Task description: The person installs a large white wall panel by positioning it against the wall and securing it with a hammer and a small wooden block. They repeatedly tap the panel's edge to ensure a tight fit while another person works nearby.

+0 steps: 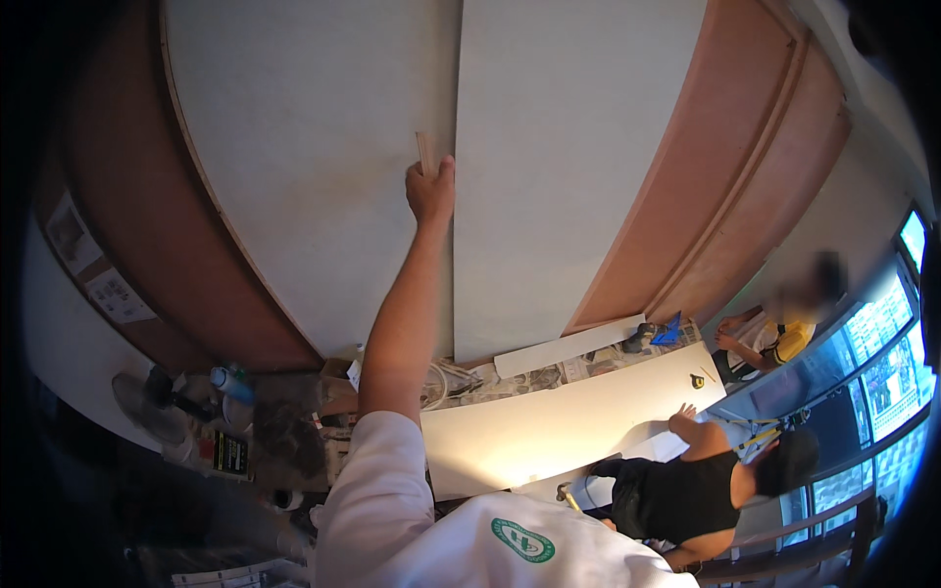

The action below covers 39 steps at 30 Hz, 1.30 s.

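My left hand (429, 192) is raised at the middle, closed on a short, thin pale wooden strip (423, 147) that points upward. The hand is against or just in front of a large pale panel (284, 118), beside the straight edge of a second white board (559, 118) on the right. Whether the strip touches the panel I cannot tell. My right hand is not in view.
Reddish-brown panels (647, 235) flank the white boards. Below, a long cream board (529, 441) lies on newspaper, with a tape measure (698, 382). Two other people (706, 495) (784, 338) work at the right by windows. A fan (137, 412) and containers (230, 382) sit at left.
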{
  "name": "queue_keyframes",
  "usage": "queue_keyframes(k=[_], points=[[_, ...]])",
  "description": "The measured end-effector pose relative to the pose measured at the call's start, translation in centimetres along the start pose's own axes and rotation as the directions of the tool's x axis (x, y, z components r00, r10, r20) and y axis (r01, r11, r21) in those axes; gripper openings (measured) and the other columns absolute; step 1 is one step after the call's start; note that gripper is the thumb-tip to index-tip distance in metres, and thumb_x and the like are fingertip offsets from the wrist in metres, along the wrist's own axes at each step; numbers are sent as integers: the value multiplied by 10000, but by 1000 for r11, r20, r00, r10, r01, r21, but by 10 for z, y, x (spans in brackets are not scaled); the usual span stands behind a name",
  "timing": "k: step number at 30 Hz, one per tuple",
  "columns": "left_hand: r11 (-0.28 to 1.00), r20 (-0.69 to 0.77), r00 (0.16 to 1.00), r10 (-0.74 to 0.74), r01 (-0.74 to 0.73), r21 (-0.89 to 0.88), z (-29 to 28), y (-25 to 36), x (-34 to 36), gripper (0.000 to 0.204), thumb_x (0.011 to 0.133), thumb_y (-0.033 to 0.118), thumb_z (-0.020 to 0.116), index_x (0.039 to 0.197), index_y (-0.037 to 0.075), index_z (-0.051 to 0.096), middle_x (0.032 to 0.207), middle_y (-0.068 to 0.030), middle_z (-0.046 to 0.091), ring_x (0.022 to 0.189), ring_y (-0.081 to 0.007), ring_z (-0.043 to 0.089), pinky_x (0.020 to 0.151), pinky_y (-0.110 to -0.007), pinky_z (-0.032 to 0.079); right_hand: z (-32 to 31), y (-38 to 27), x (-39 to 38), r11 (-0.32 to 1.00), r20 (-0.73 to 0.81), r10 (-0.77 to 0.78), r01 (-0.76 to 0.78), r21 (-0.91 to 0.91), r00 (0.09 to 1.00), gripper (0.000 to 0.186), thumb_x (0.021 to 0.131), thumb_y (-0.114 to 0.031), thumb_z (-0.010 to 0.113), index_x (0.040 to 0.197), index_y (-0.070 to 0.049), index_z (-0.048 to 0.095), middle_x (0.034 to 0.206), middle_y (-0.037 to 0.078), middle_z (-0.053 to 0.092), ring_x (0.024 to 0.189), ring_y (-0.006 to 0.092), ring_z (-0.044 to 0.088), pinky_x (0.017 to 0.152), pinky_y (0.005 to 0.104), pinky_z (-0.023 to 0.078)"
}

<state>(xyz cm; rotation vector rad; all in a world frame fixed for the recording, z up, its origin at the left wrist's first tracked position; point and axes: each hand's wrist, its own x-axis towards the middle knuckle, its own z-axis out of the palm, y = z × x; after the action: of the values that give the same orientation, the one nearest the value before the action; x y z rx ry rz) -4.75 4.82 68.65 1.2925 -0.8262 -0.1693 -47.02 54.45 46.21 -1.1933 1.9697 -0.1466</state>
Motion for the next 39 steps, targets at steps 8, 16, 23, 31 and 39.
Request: queue_keyframes(k=[8, 16, 23, 31, 39], points=[[901, 296, 951, 88, 51, -430, -10, 1, 34, 406, 963, 194, 676, 1285, -39, 591, 1206, -134, 665, 1083, -220, 640, 960, -347, 496, -70, -43, 2, 977, -53, -36, 46, 210, 998, 251, 955, -243, 714, 911, 2, 683, 662, 78, 649, 487, 131, 601, 447, 281, 471], [913, 190, 960, 208, -120, -391, 13, -20, 73, 388, 944, 149, 713, 1294, -4, 645, 1188, -140, 718, 1080, -228, 678, 961, -341, 516, -256, -288, -79, 742, -475, -660, 604, -291, 583, 244, 1021, -214, 623, 1154, -13, 658, 783, 92, 650, 626, 182, 596, 610, 348, 486], [863, 279, 940, 194, -29, -504, 14, -1, 56, 391, 928, 130, 742, 1277, -21, 650, 1152, -90, 725, 1005, -165, 670, 907, -304, 527, -302, -455, -115, 438, -434, -892, 474, -764, 125, 285, 1002, -278, 612, 1218, -105, 681, 807, 199, 670, 743, 383, 671, 673, 463, 498], [844, 350, 918, 187, 32, -535, 20, 12, 43, 433, 899, 111, 740, 1301, -13, 633, 1141, -89, 721, 1000, -157, 659, 907, -311, 521, -275, -588, -102, 78, -105, -991, 269, -960, -87, 239, 1020, -285, 587, 1152, -127, 708, 698, 125, 667, 630, 328, 651, 625, 460, 498], [855, 388, 907, 166, 63, -514, 20, 6, 50, 469, 853, 109, 758, 1293, -8, 648, 1112, -104, 739, 995, -167, 679, 906, -305, 523, -230, -672, -121, -222, 206, -959, -62, -973, 192, 177, 935, -124, 609, 877, -10, 731, 797, 183, 738, 725, 312, 742, 646, 428, 602]])
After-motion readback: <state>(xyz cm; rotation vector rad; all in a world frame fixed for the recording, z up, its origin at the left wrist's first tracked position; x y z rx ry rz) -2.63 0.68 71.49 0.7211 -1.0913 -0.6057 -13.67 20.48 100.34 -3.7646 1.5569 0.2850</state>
